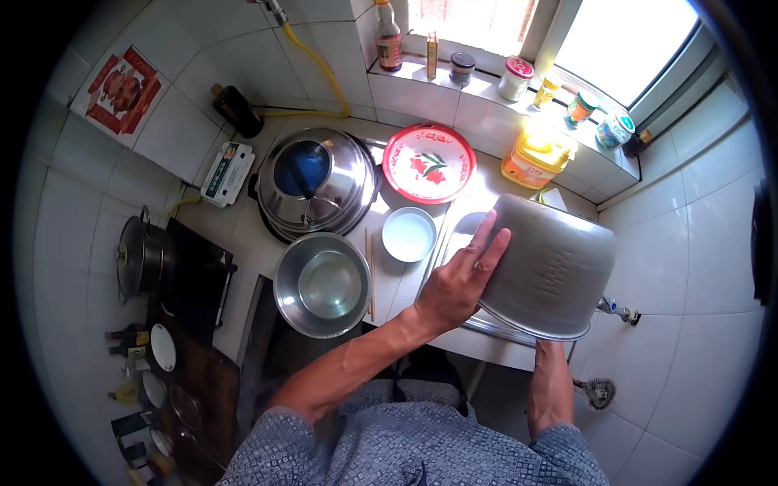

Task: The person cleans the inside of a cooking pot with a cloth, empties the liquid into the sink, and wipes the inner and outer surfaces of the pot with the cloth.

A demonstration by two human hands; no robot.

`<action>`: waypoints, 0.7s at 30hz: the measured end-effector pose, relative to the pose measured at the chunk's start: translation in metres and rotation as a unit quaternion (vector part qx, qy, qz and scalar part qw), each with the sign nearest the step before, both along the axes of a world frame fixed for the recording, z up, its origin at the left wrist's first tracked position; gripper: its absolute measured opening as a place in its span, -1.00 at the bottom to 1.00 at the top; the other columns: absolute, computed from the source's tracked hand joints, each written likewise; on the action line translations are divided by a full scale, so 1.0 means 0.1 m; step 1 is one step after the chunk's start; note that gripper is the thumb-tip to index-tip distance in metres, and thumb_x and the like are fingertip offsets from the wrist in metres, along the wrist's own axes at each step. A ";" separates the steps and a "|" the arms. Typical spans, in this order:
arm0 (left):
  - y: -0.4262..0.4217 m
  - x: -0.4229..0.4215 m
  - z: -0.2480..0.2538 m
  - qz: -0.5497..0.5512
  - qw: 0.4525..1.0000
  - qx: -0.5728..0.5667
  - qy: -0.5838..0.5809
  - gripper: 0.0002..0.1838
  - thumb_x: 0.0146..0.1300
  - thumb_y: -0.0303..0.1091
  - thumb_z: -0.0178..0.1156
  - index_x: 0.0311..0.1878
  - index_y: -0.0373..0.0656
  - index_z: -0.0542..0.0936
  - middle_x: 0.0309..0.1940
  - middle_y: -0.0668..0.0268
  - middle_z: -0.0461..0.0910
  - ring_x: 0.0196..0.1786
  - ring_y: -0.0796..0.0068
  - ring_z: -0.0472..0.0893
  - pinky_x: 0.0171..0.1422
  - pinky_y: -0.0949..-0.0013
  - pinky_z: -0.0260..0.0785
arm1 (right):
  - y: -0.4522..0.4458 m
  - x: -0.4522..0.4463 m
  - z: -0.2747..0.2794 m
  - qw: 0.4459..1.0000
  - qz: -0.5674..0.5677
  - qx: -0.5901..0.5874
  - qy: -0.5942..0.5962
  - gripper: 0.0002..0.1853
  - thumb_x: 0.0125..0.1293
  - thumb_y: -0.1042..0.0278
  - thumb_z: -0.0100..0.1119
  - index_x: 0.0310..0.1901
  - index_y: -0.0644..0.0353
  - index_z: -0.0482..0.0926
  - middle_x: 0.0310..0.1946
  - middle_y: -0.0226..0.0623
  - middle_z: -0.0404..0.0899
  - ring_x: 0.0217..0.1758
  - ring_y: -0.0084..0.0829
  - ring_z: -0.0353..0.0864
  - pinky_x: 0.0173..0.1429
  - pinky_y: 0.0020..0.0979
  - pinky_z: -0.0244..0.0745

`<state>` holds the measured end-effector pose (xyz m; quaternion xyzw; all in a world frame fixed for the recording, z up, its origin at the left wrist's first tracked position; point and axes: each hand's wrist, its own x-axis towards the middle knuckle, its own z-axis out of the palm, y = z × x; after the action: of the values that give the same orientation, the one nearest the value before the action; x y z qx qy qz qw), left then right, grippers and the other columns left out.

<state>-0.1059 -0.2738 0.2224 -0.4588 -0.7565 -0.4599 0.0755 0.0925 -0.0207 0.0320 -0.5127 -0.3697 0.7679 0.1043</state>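
Note:
A large metal pot (pixel 559 271) is tilted on its side over the sink (pixel 470 322), its dented outer wall facing the camera. My left hand (pixel 460 283) lies against the pot's left side, with fingers spread along the metal. Of my right arm, only the wrist and forearm show below the pot's lower rim; the pot hides the hand. Left of the sink are a small white bowl (pixel 408 234) and a steel basin (pixel 285 285) with clear liquid in it. A pair of chopsticks (pixel 369 279) lies between them.
Behind the bowl sits a red-rimmed enamel basin (pixel 429 164). A lidded steel pot (pixel 344 174) stands at the back left. A yellow jug (pixel 535 158) is near the window, below jars on the sill (pixel 413 69). A tap (pixel 617 309) juts from the right wall.

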 end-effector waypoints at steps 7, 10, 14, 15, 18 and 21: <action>-0.01 0.00 -0.01 0.005 1.000 0.004 -0.001 -0.19 0.22 -0.71 0.00 0.59 -0.22 0.13 0.56 -0.24 0.08 0.38 -0.25 0.47 0.28 0.11 0.56 | 0.01 0.27 -0.01 1.000 -0.013 -0.007 -0.011 -0.81 0.44 0.28 0.18 -0.06 0.19 0.54 -0.44 -0.26 0.54 -0.60 -0.42 0.50 -0.53 -0.35 0.40; 0.00 -0.04 -0.05 0.026 0.997 0.021 0.063 -0.08 0.12 -0.69 0.11 0.62 -0.18 0.09 0.57 -0.18 0.09 0.03 -0.04 0.68 -0.11 0.20 0.67 | 0.02 0.33 -0.02 1.000 -0.018 -0.008 -0.013 -0.80 0.43 0.28 0.18 -0.05 0.20 0.54 -0.43 -0.25 0.55 -0.59 -0.41 0.51 -0.52 -0.34 0.42; -0.01 -0.04 -0.05 0.025 0.997 0.022 0.064 -0.08 0.12 -0.70 0.10 0.61 -0.19 0.10 0.57 -0.18 0.09 0.03 -0.04 0.68 -0.11 0.19 0.67 | 0.05 0.38 -0.02 1.000 -0.021 -0.008 -0.013 -0.79 0.43 0.29 0.18 -0.04 0.21 0.53 -0.42 -0.23 0.56 -0.58 -0.39 0.52 -0.50 -0.32 0.45; -0.01 -0.04 -0.05 0.024 0.997 0.022 0.063 -0.09 0.12 -0.70 0.09 0.61 -0.19 0.11 0.57 -0.18 0.09 0.03 -0.04 0.68 -0.10 0.19 0.66 | 0.06 0.39 -0.02 1.000 -0.022 -0.009 -0.012 -0.79 0.43 0.29 0.18 -0.04 0.22 0.53 -0.41 -0.23 0.56 -0.57 -0.38 0.52 -0.50 -0.32 0.46; -0.04 0.00 -0.02 0.004 1.000 -0.005 -0.006 -0.20 0.21 -0.73 -0.01 0.58 -0.25 0.13 0.57 -0.24 0.08 0.42 -0.27 0.42 0.34 0.06 0.50 | 0.08 0.38 -0.03 1.000 -0.024 -0.007 -0.010 -0.79 0.43 0.29 0.18 -0.03 0.23 0.53 -0.40 -0.21 0.56 -0.56 -0.37 0.54 -0.48 -0.31 0.48; -0.04 0.01 -0.02 0.007 1.000 -0.008 -0.003 -0.20 0.21 -0.73 -0.01 0.58 -0.26 0.13 0.56 -0.23 0.08 0.42 -0.28 0.42 0.35 0.05 0.49 | 0.10 0.37 -0.02 1.000 -0.022 -0.004 -0.007 -0.78 0.43 0.29 0.18 -0.03 0.24 0.53 -0.39 -0.20 0.57 -0.55 -0.36 0.55 -0.47 -0.30 0.50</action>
<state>-0.1054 -0.2782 0.2200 -0.4529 -0.7635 -0.4547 0.0724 0.1293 -0.0109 0.0304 -0.5263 -0.3560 0.7634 0.1160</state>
